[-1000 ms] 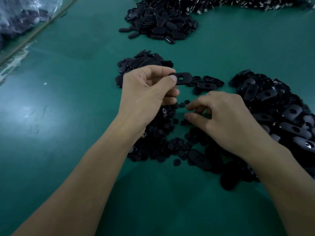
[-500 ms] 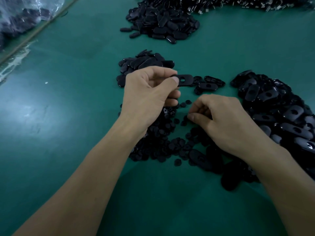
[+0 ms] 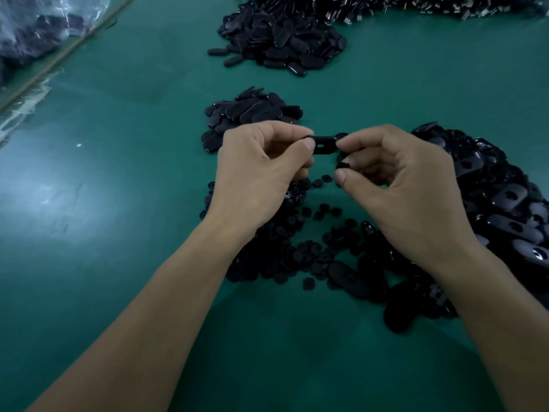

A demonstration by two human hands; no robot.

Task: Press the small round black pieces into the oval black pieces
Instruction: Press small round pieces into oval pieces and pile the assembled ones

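Observation:
My left hand (image 3: 261, 168) pinches one oval black piece (image 3: 323, 145) by its left end, slot facing me, held above the green table. My right hand (image 3: 398, 185) touches the oval's right end with its index finger and pinches a small round black piece (image 3: 343, 165) between thumb and middle finger, just below the oval. Below both hands lies a scatter of small round pieces (image 3: 285, 251). A heap of slotted oval pieces (image 3: 505, 203) spreads at the right.
A small pile of oval pieces (image 3: 252, 114) lies just beyond my left hand, a larger pile (image 3: 282, 43) farther back, and metal-tipped parts (image 3: 416, 7) along the far edge. A plastic bag (image 3: 35, 34) sits at the far left past the table edge.
My right hand rose from the scatter of round pieces with one pinched in it and came up to the oval piece. My left hand stayed nearly in place, still holding the oval.

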